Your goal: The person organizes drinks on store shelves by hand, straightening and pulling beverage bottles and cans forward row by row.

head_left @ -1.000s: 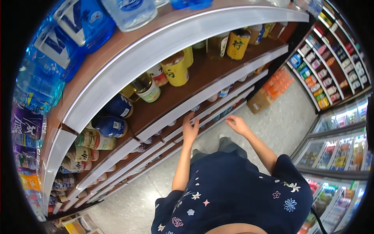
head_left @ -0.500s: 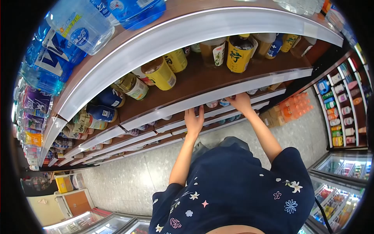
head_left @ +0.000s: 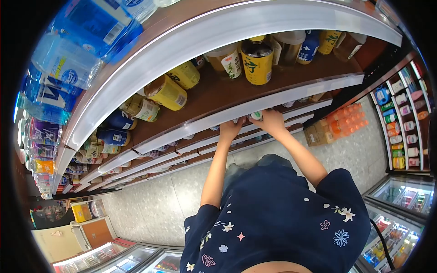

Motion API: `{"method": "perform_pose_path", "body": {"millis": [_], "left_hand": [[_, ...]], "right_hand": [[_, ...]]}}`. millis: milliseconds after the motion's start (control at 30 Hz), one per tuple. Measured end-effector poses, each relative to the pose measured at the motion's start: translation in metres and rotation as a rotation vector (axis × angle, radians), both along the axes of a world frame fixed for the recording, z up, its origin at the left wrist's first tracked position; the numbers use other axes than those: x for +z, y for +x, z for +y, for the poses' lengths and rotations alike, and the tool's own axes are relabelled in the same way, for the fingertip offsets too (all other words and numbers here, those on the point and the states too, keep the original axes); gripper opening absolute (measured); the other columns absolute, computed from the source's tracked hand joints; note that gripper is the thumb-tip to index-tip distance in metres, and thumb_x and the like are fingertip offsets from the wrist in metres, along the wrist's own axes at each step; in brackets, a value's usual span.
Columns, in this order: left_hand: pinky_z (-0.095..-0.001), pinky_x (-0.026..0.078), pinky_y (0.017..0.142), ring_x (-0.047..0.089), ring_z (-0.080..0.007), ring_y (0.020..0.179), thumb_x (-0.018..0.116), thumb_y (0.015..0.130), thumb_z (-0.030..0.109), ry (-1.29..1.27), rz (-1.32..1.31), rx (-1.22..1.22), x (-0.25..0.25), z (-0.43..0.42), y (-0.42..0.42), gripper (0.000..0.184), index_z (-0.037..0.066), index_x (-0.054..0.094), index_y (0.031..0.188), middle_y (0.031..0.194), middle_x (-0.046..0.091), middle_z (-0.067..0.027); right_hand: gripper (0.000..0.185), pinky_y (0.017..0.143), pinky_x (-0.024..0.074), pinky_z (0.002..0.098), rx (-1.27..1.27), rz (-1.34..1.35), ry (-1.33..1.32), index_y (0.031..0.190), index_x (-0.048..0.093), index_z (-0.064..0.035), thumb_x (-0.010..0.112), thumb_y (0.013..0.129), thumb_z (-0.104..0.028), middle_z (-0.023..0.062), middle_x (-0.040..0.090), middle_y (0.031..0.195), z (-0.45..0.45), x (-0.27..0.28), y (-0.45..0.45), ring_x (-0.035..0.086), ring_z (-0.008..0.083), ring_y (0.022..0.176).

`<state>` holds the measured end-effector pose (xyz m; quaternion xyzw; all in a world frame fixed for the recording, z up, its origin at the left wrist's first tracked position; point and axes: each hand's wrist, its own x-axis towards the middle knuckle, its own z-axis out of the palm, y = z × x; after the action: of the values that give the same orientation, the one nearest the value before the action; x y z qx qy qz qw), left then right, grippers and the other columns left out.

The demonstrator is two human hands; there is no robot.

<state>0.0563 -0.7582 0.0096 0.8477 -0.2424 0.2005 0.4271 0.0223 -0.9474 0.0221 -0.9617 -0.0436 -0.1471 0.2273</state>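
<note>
One long shelf unit [head_left: 273,86] curves across the frame from lower left to upper right; several white-edged tiers, not all countable. One pale floor [head_left: 159,191] below it. Glass-front coolers [head_left: 150,263] at two places, lower left and lower right. One person, one navy shirt [head_left: 277,214], lower middle; two bare forearms reach up to the shelves. One orange pack [head_left: 348,122], right of centre, its bottles too small for a sure count; cardboard [head_left: 316,133] just beside it.

On the broad brown tier: four yellow-labelled bottles [head_left: 257,63], two left of centre, one at upper middle, one at upper right. Three dark-blue bottles [head_left: 112,136] on the same tier: two at left, near each other, one at upper right.

Two hands at frame centre, near each other, below that tier's white edge. Right hand [head_left: 271,122]: grip closed on one white-and-green container [head_left: 256,115], which sits at the centre, partly hidden by fingers. Left hand [head_left: 231,130]: fingertips obscured at the shelf edge; cannot tell its grip.
</note>
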Motion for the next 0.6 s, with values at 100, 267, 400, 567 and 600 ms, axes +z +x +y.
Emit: {"method": "perform_pose_path", "body": {"millis": [100,267,400,567,600], "left_hand": [[-0.0414,0.049,0.082,0.064,-0.0341,0.095,0.076,0.076,0.02,-0.045,0.194,0.004,0.017,-0.005,-0.004,0.039,0.004,0.064,0.109,0.101,0.068,-0.0149],[-0.0393,0.048,0.084,0.065,-0.0298,0.092,0.081,0.072,0.026,-0.024,0.157,-0.007,0.016,-0.013,0.0,0.042,0.003,0.065,0.104,0.098,0.068,-0.0136],[-0.0375,0.049,0.081,0.066,-0.0259,0.089,0.082,0.072,0.027,0.007,0.3,0.042,0.003,-0.03,0.002,0.042,0.003,0.066,0.103,0.097,0.069,-0.0133],[-0.0337,0.05,0.079,0.067,-0.027,0.087,0.067,0.085,0.038,0.044,0.538,-0.053,0.028,-0.036,0.0,0.039,0.005,0.066,0.106,0.099,0.069,-0.0126],[-0.0332,0.051,0.078,0.068,-0.0258,0.086,0.066,0.087,0.038,0.054,0.562,-0.066,0.04,-0.033,-0.003,0.038,0.005,0.066,0.106,0.098,0.07,-0.0124]], "right_hand": [[0.051,0.061,0.0535,0.0446,0.041,0.018,0.083,0.11,0.058,-0.0083,0.073,0.072,-0.039,0.0148,0.067,0.076,-0.008,-0.005,-0.015,0.067,0.0356,0.071],[0.043,0.059,0.0523,0.0437,0.132,-0.042,0.255,0.102,0.057,-0.0081,0.073,0.072,-0.035,0.0155,0.066,0.077,-0.015,-0.003,-0.039,0.066,0.0349,0.07],[0.037,0.059,0.0516,0.0428,0.144,-0.076,0.358,0.097,0.06,-0.008,0.075,0.072,-0.031,0.0126,0.065,0.078,-0.007,0.029,-0.053,0.065,0.0337,0.069],[0.038,0.064,0.0516,0.043,0.178,-0.019,0.37,0.098,0.06,-0.0069,0.074,0.074,-0.033,0.0129,0.065,0.082,0.013,0.024,-0.067,0.065,0.0337,0.075],[0.039,0.065,0.0517,0.0431,0.184,-0.007,0.366,0.098,0.06,-0.0066,0.074,0.075,-0.034,0.0131,0.066,0.083,0.018,0.023,-0.068,0.065,0.0339,0.076]]}}
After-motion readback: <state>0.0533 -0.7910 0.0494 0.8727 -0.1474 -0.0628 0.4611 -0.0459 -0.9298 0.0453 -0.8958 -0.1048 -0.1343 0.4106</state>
